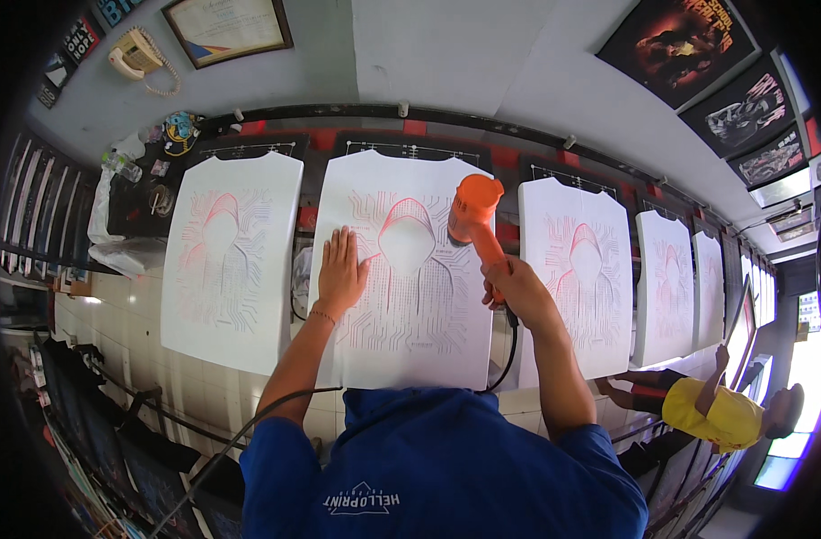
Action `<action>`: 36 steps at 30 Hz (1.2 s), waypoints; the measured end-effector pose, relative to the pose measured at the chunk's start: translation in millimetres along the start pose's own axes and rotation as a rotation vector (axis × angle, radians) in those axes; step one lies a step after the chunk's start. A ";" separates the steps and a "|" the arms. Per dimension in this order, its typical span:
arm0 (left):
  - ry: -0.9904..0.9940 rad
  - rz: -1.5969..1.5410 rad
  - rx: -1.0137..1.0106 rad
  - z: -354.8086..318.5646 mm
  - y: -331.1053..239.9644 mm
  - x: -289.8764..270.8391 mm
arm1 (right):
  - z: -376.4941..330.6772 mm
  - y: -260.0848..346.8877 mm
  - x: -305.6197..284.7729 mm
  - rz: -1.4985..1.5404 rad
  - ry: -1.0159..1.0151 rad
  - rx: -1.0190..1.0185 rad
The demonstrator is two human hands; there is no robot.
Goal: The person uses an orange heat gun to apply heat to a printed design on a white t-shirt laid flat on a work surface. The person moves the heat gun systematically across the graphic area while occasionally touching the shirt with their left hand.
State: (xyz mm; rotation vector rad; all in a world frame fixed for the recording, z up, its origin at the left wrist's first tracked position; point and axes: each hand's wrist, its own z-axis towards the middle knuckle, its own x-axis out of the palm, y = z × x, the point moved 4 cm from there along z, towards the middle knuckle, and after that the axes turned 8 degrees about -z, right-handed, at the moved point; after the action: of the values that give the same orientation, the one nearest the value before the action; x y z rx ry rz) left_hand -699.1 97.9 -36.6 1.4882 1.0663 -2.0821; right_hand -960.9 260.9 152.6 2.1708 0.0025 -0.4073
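Note:
A white shirt (410,314) printed with a red and grey hooded figure lies flat on a board in front of me. My left hand (341,269) rests flat on its left side, fingers spread. My right hand (511,286) grips the handle of an orange heat gun (474,216), whose nozzle points down at the hood of the print. The gun's black cord (509,346) hangs below my right wrist.
More white printed shirts (231,256) lie on boards in a row to the left and right (577,269). A person in a yellow shirt (720,413) stands at the lower right. Bottles and clutter (136,166) sit at the far left. Posters and a wall phone (136,56) hang above.

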 end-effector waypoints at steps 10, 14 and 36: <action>0.000 -0.003 0.053 49.9 10.6 1.7 | -33.0 -18.3 8.8 0.087 -0.078 0.033; 0.026 -0.010 0.075 39.6 -1.2 3.0 | -26.8 -17.8 14.0 0.093 -0.046 0.053; 0.099 -0.138 0.001 -120.5 -43.1 -9.6 | -76.9 -46.5 23.2 0.118 0.043 0.142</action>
State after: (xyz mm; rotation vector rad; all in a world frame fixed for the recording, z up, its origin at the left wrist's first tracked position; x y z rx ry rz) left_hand -647.2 215.2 -31.1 1.5736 1.2374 -2.1188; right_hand -923.7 346.0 150.8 2.3056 -0.1339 -0.3001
